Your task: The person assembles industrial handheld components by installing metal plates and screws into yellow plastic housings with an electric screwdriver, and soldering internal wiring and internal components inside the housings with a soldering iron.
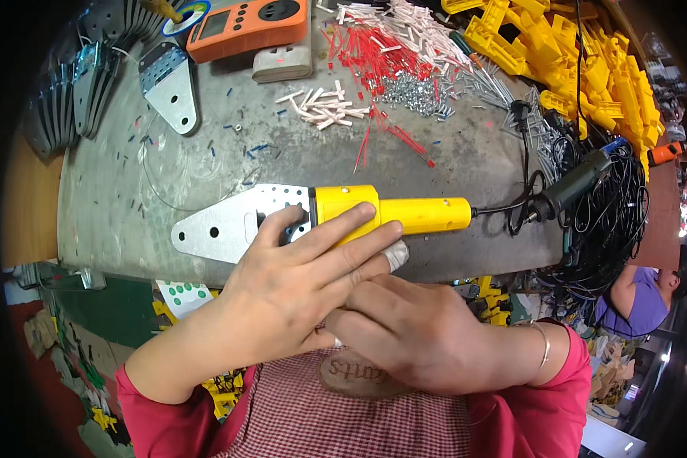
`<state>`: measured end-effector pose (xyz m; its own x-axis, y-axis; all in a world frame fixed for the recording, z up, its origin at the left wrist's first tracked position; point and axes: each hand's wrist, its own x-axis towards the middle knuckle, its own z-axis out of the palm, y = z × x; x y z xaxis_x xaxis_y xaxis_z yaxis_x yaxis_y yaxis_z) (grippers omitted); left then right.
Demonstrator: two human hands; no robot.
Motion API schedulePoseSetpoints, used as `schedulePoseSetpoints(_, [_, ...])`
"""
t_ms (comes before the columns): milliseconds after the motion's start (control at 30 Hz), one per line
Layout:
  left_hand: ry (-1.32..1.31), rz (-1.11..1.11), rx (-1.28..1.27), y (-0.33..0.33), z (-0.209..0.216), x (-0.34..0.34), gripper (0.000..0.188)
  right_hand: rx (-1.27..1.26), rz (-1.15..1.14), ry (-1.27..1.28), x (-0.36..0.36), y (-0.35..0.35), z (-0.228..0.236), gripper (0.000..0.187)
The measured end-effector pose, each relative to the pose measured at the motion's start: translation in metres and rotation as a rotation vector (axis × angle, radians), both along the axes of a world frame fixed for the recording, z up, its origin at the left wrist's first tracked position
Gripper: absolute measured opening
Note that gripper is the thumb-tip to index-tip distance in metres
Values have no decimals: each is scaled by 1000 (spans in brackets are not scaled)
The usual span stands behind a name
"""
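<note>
A pipe welding iron lies across the bench, with a flat, tapered metal plate (229, 221) at its left and a yellow handle (427, 215) at its right. My left hand (282, 294) reaches over it, fingers spread across the yellow housing and the plate's edge, holding it. White tape wraps a fingertip at the housing's lower edge. Close beside it, nearer my body, my right hand (412, 328) is closed in a pinch against my left hand. Whatever it holds is hidden by the fingers. A black cord leaves the handle's right end.
An orange multimeter (248, 29) and a loose metal plate (172, 91) lie at the far left. Piles of white sleeves (328, 105), red leads (366, 57) and small screws (416, 93) lie beyond. Yellow housings (588, 65), a dark screwdriver (569, 187) and coiled cables (607, 233) occupy the right.
</note>
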<state>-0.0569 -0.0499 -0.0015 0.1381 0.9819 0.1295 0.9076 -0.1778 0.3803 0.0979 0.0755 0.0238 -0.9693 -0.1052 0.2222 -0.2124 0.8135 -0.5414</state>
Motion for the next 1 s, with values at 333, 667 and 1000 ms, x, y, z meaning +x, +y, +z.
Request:
schedulePoseSetpoints(333, [107, 103, 55, 4, -3, 21, 65, 601, -386, 4, -59, 160, -40, 14])
schedulePoseSetpoints(667, [206, 123, 68, 5, -8, 21, 52, 19, -574, 199, -21, 127, -13, 9])
schedulePoseSetpoints(1000, [243, 73, 34, 4, -4, 19, 58, 377, -264, 520, 38, 100, -61, 23])
